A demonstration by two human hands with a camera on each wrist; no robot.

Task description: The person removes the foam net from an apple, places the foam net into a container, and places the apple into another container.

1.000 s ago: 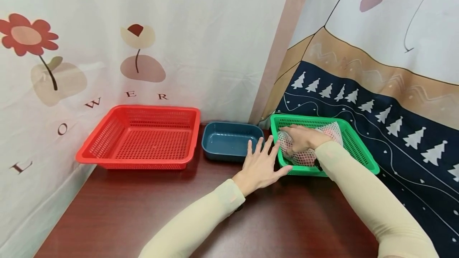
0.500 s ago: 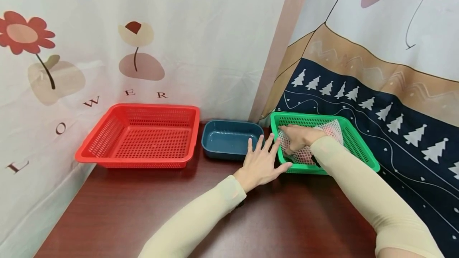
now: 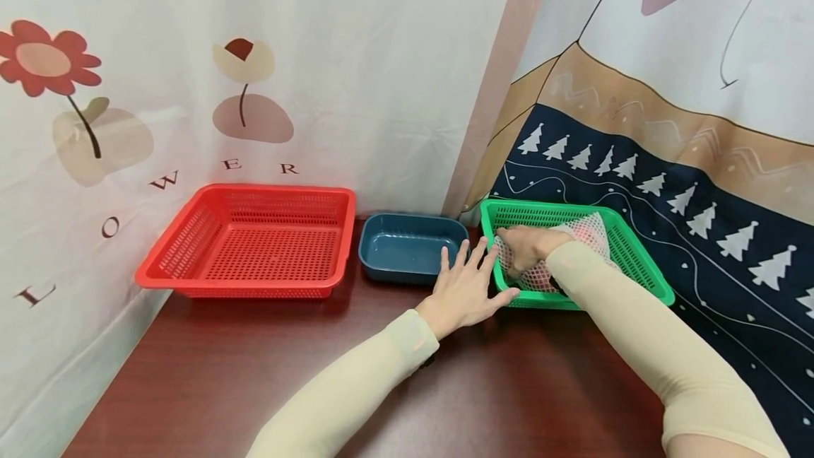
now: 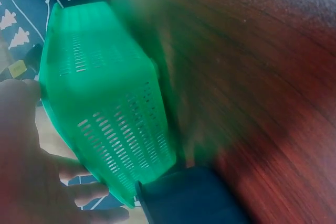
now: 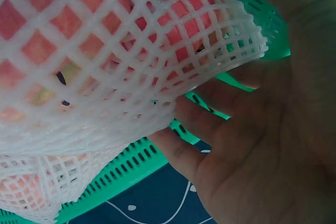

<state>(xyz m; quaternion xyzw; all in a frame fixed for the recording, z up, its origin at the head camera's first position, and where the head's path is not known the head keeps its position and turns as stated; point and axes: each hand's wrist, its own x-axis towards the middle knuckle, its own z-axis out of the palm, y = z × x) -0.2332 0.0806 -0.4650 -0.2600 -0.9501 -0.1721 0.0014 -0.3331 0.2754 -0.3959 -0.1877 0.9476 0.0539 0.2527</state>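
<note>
At the right stands a green perforated basket (image 3: 639,271) holding red-and-yellow fruits in white foam nets. My right hand (image 3: 531,246) reaches down into its left part and grips one netted fruit (image 3: 539,278). In the right wrist view, fingers pass behind the edge of the foam net (image 5: 79,87); the thumb is hidden there. Another netted fruit (image 3: 591,230) lies behind the right wrist. My left hand (image 3: 463,295) holds nothing, its fingers spread beside the green basket's left end. In the left wrist view those fingers (image 4: 86,192) lie along the basket's rim; contact is unclear.
A dark blue dish (image 3: 407,274) stands just left of the green basket, partly behind the left fingertips. Farther left is a larger red perforated basket (image 3: 242,295). All stand on a dark red-brown table (image 3: 254,366) against a printed curtain (image 3: 381,76).
My right wrist and sleeve have shifted slightly left, the hand staying on the netted fruit. The left hand keeps its spread pose in nearly the same place.
</note>
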